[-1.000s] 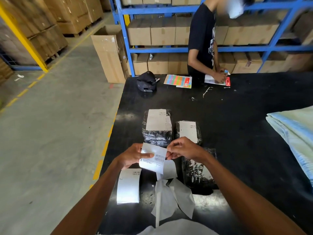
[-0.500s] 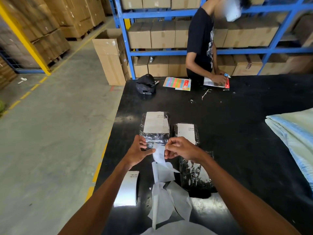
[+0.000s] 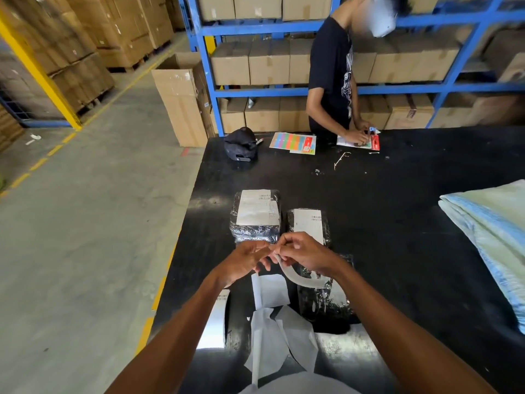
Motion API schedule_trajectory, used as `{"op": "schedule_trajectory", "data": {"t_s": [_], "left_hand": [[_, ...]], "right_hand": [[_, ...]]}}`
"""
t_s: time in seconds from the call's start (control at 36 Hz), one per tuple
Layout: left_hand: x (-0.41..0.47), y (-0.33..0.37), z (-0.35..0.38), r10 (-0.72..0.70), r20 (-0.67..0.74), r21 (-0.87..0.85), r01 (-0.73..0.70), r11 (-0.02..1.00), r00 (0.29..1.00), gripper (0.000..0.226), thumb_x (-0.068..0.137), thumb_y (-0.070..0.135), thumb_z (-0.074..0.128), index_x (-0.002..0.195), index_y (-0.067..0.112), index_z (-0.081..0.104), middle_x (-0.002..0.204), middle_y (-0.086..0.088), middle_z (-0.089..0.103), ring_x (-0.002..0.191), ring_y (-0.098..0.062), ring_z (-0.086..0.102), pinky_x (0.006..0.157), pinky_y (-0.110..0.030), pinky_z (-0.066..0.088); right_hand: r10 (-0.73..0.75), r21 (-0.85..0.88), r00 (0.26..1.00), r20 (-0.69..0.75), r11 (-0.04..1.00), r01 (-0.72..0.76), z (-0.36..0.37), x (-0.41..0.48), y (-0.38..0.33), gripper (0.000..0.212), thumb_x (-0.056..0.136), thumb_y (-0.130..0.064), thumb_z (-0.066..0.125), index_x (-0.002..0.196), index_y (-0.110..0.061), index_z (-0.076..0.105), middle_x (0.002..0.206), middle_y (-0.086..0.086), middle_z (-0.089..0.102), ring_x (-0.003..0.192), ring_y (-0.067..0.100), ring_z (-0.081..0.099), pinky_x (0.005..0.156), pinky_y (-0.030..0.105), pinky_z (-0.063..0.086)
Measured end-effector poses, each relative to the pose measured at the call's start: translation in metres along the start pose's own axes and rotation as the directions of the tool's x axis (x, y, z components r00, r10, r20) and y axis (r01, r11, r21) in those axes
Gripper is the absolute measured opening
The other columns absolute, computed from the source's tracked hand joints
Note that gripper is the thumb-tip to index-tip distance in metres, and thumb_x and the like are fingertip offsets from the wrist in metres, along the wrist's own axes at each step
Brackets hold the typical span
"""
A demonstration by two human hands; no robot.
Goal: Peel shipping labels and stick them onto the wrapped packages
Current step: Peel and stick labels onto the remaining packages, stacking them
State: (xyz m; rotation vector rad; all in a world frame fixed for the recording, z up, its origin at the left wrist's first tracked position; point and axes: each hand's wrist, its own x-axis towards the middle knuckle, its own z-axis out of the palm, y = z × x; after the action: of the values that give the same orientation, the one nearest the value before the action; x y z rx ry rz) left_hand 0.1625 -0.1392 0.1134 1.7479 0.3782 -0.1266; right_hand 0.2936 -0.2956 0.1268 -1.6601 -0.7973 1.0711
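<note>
My right hand [image 3: 305, 251] pinches the top edge of a white shipping label [image 3: 298, 277], which curls down and to the right over an unlabelled wrapped package [image 3: 324, 302]. My left hand [image 3: 247, 260] meets the label's top corner with its fingertips. Just beyond my hands lie two wrapped packages with labels stuck on: the left one [image 3: 255, 214] and the right one [image 3: 308, 223]. Peeled backing sheets [image 3: 272, 331] lie near the table's front edge, and another label sheet [image 3: 214, 322] lies under my left forearm.
The black table [image 3: 383, 228] ends in an edge at my left, with grey floor beyond. A folded light-blue cloth [image 3: 491, 223] lies at the right. At the far end are a black cap [image 3: 241, 143], a coloured card [image 3: 294, 143] and another person [image 3: 332, 75] working before blue shelves.
The label was held flat between both hands; it has since turned edge-on, its backing has dropped to the table, and both hands moved up and right over the unlabelled package.
</note>
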Motion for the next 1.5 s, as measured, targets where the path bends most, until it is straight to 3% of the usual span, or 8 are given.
{"op": "schedule_trajectory", "data": {"t_s": [0.53, 0.67, 0.92, 1.08, 1.19, 1.31, 1.39, 1.5], "left_hand": [[0.012, 0.004, 0.018, -0.111, -0.104, -0.166, 0.093, 0.982, 0.988, 0.024, 0.103, 0.023, 0.054, 0.104, 0.001, 0.063, 0.093, -0.004, 0.073, 0.069, -0.014, 0.061, 0.059, -0.025, 0.043], [0.015, 0.011, 0.025, -0.053, -0.133, -0.107, 0.039, 0.993, 0.99, 0.018, 0.104, 0.018, 0.051, 0.1, 0.006, 0.063, 0.089, -0.003, 0.072, 0.068, -0.017, 0.06, 0.056, -0.023, 0.041], [0.02, 0.027, 0.046, 0.122, -0.133, 0.042, -0.117, 0.992, 0.984, 0.023, 0.103, 0.017, 0.054, 0.095, -0.002, 0.064, 0.076, 0.001, 0.07, 0.063, -0.009, 0.06, 0.057, -0.023, 0.041], [0.025, 0.042, 0.067, 0.217, -0.044, 0.089, -0.213, 0.973, 0.975, 0.019, 0.101, 0.012, 0.057, 0.093, -0.002, 0.067, 0.079, 0.01, 0.069, 0.069, -0.007, 0.063, 0.067, -0.014, 0.047], [0.029, 0.042, 0.074, 0.26, -0.056, 0.063, -0.256, 0.965, 0.964, 0.018, 0.102, 0.015, 0.056, 0.097, 0.003, 0.069, 0.101, -0.006, 0.07, 0.097, -0.015, 0.066, 0.09, -0.022, 0.047], [0.033, 0.03, 0.075, 0.145, -0.301, -0.118, -0.188, 0.975, 0.942, 0.035, 0.098, 0.043, 0.056, 0.128, 0.023, 0.058, 0.132, 0.003, 0.054, 0.121, -0.011, 0.055, 0.098, -0.023, 0.046], [0.038, 0.008, 0.078, -0.09, -0.187, -0.318, 0.026, 0.948, 0.978, 0.057, 0.091, 0.032, 0.072, 0.139, 0.029, 0.042, 0.134, 0.004, 0.058, 0.118, -0.018, 0.063, 0.089, -0.033, 0.054], [0.04, -0.018, 0.098, -0.219, -0.112, -0.316, 0.175, 0.933, 0.969, 0.044, 0.087, 0.011, 0.077, 0.128, 0.004, 0.063, 0.116, -0.011, 0.075, 0.104, -0.026, 0.074, 0.089, -0.039, 0.061]], "right_hand": [[-0.134, -0.025, 0.939, -0.316, 0.991, 0.132, -0.02, -0.015, 0.012, 0.012, 0.093, 0.007, 0.059, 0.087, -0.001, 0.065, 0.08, 0.01, 0.066, 0.071, 0.022, 0.068, 0.073, 0.033, 0.062], [-0.167, -0.286, 0.951, -0.261, 0.954, 0.089, -0.032, -0.021, 0.031, 0.024, 0.093, -0.004, 0.063, 0.103, -0.019, 0.08, 0.1, -0.007, 0.072, 0.088, 0.011, 0.07, 0.088, 0.026, 0.055], [0.005, -0.423, 0.989, -0.145, 0.904, -0.067, -0.025, -0.037, 0.05, 0.08, 0.076, -0.05, 0.084, 0.144, -0.023, 0.051, 0.126, -0.013, 0.048, 0.118, 0.008, 0.057, 0.097, 0.033, 0.051], [-0.007, -0.436, 0.962, -0.273, 0.892, -0.117, -0.014, -0.039, 0.059, 0.058, 0.078, -0.06, 0.071, 0.125, -0.028, 0.058, 0.121, -0.008, 0.06, 0.108, 0.012, 0.062, 0.092, 0.038, 0.054], [0.05, -0.299, 0.957, -0.286, 0.944, -0.138, -0.025, -0.044, 0.06, 0.024, 0.1, -0.032, 0.059, 0.12, -0.023, 0.066, 0.105, -0.004, 0.072, 0.093, 0.013, 0.067, 0.088, 0.035, 0.054], [0.16, 0.107, 0.975, -0.151, 0.984, -0.145, -0.037, -0.056, 0.067, 0.016, 0.1, -0.016, 0.062, 0.112, -0.026, 0.068, 0.108, -0.011, 0.075, 0.101, 0.012, 0.071, 0.083, 0.025, 0.056], [0.203, 0.285, 0.973, -0.108, 0.944, -0.166, -0.047, -0.061, 0.082, 0.027, 0.095, -0.011, 0.068, 0.12, -0.021, 0.067, 0.122, 0.004, 0.073, 0.114, 0.026, 0.069, 0.09, 0.037, 0.058], [0.252, 0.329, 0.965, -0.067, 0.919, -0.217, -0.056, -0.065, 0.1, 0.034, 0.09, -0.011, 0.072, 0.124, -0.014, 0.068, 0.121, 0.007, 0.075, 0.113, 0.029, 0.07, 0.096, 0.044, 0.057]]}}
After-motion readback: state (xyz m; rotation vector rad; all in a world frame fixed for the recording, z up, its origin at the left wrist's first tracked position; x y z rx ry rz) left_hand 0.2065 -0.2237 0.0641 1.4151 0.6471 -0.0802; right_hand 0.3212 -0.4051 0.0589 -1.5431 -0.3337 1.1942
